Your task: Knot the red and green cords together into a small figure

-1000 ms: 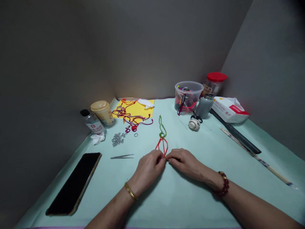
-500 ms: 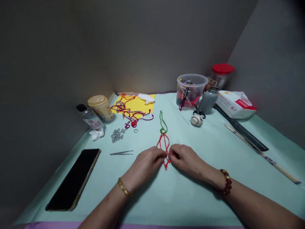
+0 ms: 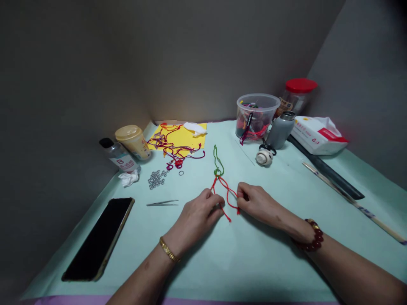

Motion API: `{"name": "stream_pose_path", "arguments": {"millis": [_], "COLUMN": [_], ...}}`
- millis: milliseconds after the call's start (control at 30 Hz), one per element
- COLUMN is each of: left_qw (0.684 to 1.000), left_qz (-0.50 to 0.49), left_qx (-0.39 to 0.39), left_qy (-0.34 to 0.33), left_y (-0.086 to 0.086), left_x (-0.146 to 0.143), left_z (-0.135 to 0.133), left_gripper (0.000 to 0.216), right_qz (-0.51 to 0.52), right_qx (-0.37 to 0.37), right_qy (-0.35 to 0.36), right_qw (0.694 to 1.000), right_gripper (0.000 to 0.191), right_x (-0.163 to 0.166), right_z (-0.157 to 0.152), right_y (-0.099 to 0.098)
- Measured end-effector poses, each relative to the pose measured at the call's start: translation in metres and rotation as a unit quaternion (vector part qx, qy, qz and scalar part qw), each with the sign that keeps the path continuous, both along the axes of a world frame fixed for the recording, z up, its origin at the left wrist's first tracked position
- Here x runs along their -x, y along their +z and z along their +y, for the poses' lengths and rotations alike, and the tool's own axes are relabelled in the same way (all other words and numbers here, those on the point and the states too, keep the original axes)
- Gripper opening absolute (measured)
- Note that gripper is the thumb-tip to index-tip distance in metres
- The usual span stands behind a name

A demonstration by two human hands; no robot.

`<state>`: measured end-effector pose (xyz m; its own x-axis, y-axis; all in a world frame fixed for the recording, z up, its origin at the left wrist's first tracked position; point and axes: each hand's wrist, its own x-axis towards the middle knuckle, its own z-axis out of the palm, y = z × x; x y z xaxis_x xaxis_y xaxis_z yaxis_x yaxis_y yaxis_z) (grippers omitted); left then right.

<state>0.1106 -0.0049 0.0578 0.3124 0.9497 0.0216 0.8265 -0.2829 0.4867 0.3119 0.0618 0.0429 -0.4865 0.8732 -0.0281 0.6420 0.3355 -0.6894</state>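
Observation:
A red cord (image 3: 228, 198) is looped onto a small ring at the base of a green cord loop (image 3: 215, 156), which lies on the pale green table cover. My left hand (image 3: 203, 212) is curled over the left strands of the red cord, and a knotted end comes out past its fingertips. What its fingers grip is partly hidden. To the right, my right hand (image 3: 254, 203) pinches another red strand between thumb and forefinger, drawn out sideways. A second knotted end hangs just below that pinch.
Tweezers (image 3: 162, 203), metal rings (image 3: 155, 179) and a phone (image 3: 98, 239) lie on the left. Behind are a cup (image 3: 133, 142), a bottle (image 3: 121, 156) and cords on yellow paper (image 3: 181, 137). At right stand a plastic tub (image 3: 257, 112), grey flask (image 3: 281, 131) and tissue pack (image 3: 319, 135).
My right hand has moved right and slightly away from me, pulling a red strand outward. The hands are farther apart, and the crossed red strands have spread open. My left hand stays near its place.

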Motion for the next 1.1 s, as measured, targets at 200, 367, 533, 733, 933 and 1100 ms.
{"name": "stream_pose_path", "arguments": {"millis": [200, 367, 533, 733, 933, 1100], "left_qw": [0.999, 0.999, 1.000, 0.993, 0.985, 0.989], "left_qz": [0.021, 0.011, -0.011, -0.029, -0.056, -0.002], "left_qx": [0.020, 0.026, 0.011, -0.041, -0.049, 0.014], "left_qy": [-0.031, -0.028, -0.005, 0.104, 0.155, 0.148], "left_y": [0.001, 0.002, 0.003, -0.002, 0.001, 0.001], "left_x": [0.001, 0.001, -0.001, 0.005, 0.017, 0.014], "left_z": [0.001, 0.001, 0.000, 0.008, 0.047, 0.079], "left_gripper": [0.015, 0.015, 0.015, 0.017, 0.024, 0.016], "right_qz": [0.129, 0.223, 0.207, 0.070, 0.012, -0.051], "right_qx": [0.277, 0.380, 0.357, 0.150, -0.054, -0.072], "right_qy": [-0.019, -0.010, -0.021, 0.003, -0.023, -0.012], "right_qw": [0.952, 0.898, 0.911, 0.986, 0.998, 0.996], "right_gripper": [0.009, 0.021, 0.014, 0.010, 0.018, 0.017], "right_x": [0.000, -0.002, -0.001, -0.012, 0.006, 0.041], "right_z": [0.000, -0.002, 0.001, 0.012, 0.037, 0.050], "right_y": [0.001, 0.007, 0.006, 0.010, 0.023, 0.014]}}
